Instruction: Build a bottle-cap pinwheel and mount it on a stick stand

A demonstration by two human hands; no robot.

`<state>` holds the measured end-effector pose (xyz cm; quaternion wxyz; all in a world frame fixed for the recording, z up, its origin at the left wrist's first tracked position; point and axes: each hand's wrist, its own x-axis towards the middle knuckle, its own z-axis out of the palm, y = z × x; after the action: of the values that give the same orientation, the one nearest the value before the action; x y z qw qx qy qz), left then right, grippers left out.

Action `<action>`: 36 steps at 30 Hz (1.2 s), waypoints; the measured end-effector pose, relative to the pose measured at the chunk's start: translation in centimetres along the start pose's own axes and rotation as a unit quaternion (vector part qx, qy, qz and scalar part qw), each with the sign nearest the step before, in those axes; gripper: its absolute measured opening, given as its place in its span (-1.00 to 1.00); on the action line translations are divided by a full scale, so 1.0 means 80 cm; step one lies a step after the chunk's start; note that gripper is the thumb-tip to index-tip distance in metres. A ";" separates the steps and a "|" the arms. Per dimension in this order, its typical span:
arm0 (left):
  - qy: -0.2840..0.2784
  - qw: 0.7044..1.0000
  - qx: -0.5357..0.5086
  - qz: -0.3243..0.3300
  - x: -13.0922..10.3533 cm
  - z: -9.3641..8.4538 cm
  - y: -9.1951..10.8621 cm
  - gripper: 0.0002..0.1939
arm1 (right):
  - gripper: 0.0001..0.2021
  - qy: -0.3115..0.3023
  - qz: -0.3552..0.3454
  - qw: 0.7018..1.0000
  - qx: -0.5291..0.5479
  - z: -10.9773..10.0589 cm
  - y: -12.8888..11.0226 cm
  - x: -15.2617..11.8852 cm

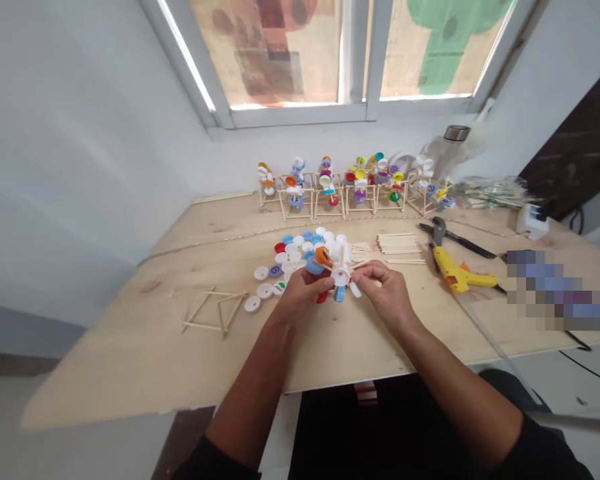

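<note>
Pinched between both hands is a cap wheel (340, 275), a cluster of bottle caps in white, blue, orange and red with pale sticks among them. The left hand (303, 293) has its thumb and fingers closed on the near left side, and the right hand (386, 293) nips the right edge with thumb and forefinger nearly together. They hold it above the front middle of the wooden table (145, 363).

Just behind and to the left lie loose caps (293, 248), mostly white, some blue, one red. Farther left sits an open stick frame (204, 326). Beyond the right hand is a bundle of sticks (400, 249), then a yellow glue gun (460, 273) with a dark-handled tool (439, 230) lying beside it.

Along the wall stands a row of stick stands (330, 212) carrying colourful cap wheels. To their right are a clear bottle (447, 150) with a metal lid, a plastic bag (495, 192) of thin items and a white adapter (533, 221).
</note>
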<state>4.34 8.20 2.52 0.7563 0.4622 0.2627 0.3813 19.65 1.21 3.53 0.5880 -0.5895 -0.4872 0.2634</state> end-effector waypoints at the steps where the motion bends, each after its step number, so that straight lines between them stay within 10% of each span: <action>1: 0.009 1.000 -0.004 0.000 0.000 0.000 0.000 -0.67 | -0.88 0.004 -0.002 1.000 0.003 0.003 0.000 -0.002; 14: 0.044 0.999 -0.029 -0.011 -0.003 0.005 0.008 -0.70 | -0.87 0.022 -0.005 1.000 0.017 0.022 0.002 -0.010; 24: 0.115 0.984 -0.119 0.059 0.007 -0.009 0.009 -0.67 | -0.74 0.012 -0.022 0.985 -0.169 -0.042 0.018 0.015; 36: 0.121 0.981 -0.135 0.074 0.005 -0.010 0.011 -0.67 | -0.79 -0.149 -0.189 0.820 -0.520 0.002 0.022 0.024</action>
<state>3.66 9.22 2.96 0.7442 0.3242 0.2631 0.5213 20.73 3.25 2.36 0.1528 -0.6578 -0.7350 -0.0608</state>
